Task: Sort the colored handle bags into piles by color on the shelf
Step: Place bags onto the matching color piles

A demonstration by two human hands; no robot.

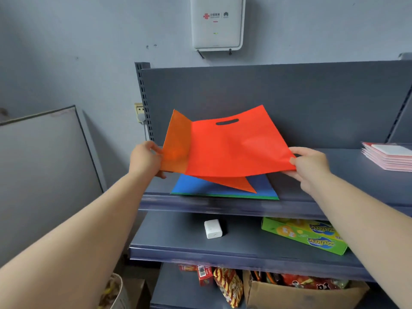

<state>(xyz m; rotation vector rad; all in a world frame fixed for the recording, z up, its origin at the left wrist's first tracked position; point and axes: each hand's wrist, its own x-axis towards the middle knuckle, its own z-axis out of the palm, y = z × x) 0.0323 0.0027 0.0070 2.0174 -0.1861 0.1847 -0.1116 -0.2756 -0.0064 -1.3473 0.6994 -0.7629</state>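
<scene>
A red handle bag (pixel 234 148) with an oval cut-out handle hangs in the air above the top shelf (pixel 223 206). My left hand (pixel 146 158) pinches its left edge, where an orange bag (pixel 177 141) shows beside the red one; whether that hand also holds the orange one I cannot tell. My right hand (pixel 308 167) grips the red bag's right corner. Below lies a flat stack: an orange corner (pixel 236 182) on a blue bag (pixel 194 186), with a green edge (pixel 223 195) at the bottom.
A stack of pink and white sheets (pixel 388 156) lies at the shelf's right end. The lower shelf carries a white charger (pixel 213 228) and a green box (pixel 305 235). Snack packs and a cardboard box (pixel 301 291) sit below. A grey panel (pixel 44 175) leans on the left.
</scene>
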